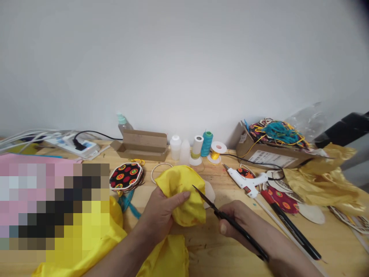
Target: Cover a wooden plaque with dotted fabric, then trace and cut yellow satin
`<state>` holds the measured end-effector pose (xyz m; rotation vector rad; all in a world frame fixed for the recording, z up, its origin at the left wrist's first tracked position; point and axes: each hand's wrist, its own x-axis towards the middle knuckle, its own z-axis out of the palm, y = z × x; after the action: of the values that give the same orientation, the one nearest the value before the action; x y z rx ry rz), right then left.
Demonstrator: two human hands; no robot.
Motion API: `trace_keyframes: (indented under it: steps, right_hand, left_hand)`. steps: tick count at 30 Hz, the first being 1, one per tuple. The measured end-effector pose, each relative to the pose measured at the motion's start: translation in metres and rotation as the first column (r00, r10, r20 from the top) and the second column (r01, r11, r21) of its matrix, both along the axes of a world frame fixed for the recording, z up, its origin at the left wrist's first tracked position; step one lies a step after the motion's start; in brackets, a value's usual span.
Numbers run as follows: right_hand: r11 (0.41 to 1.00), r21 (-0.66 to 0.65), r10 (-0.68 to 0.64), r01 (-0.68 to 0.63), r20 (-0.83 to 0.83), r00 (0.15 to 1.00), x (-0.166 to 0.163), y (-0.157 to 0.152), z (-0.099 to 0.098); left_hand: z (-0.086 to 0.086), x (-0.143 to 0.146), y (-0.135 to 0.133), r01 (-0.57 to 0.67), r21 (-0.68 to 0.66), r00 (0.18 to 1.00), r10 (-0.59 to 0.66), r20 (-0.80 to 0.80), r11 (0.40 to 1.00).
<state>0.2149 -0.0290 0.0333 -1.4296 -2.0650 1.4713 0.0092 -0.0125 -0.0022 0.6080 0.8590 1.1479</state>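
Bunched yellow fabric point(181, 209) is pinched in my left hand point(160, 211), with the thumb lying on top of it. Black scissors point(213, 206) are gripped in my right hand point(239, 221), their blades angled up and left so that the tip lies at the right part of the fabric. Whether the blades touch the cloth I cannot tell. A pale rounded piece point(210, 192) shows partly behind the fabric. Below my left hand lies another folded yellow cloth point(168, 257), and more yellow fabric point(115, 215) spreads to the left.
An open cardboard tray point(144, 144), white bottles point(175, 146) and thread spools point(206, 143) line the wall. A white glue gun point(245, 181), a black marker point(296, 232) and a filled cardboard box point(265, 154) stand right. Patterned pieces point(126, 176) lie left. A blurred patch covers the far left.
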Motion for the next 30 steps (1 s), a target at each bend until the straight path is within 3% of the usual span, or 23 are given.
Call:
trace_keyframes:
  steps: [11,17,21,30]
  right_hand:
    - [0.998,-0.055,0.016,-0.017,-0.023,1.0,0.003,0.004,-0.014]
    - [1.0,0.023,0.006,-0.008,0.071,0.997,0.002,-0.003,0.003]
    - [0.997,0.08,-0.017,0.014,0.042,0.999,0.0,-0.005,0.01]
    - [0.988,0.082,0.128,-0.131,0.046,0.991,0.005,-0.001,0.005]
  left_hand:
    - [0.006,0.003,0.002,-0.042,-0.029,0.999,0.043,0.026,0.999]
    - [0.006,0.001,0.001,-0.015,-0.017,0.999,0.016,0.031,1.0]
    - [0.005,0.001,0.0,-0.026,-0.028,1.0,0.027,0.013,0.999]
    - [0.006,0.0,-0.001,0.065,-0.028,0.998,-0.065,-0.005,0.998]
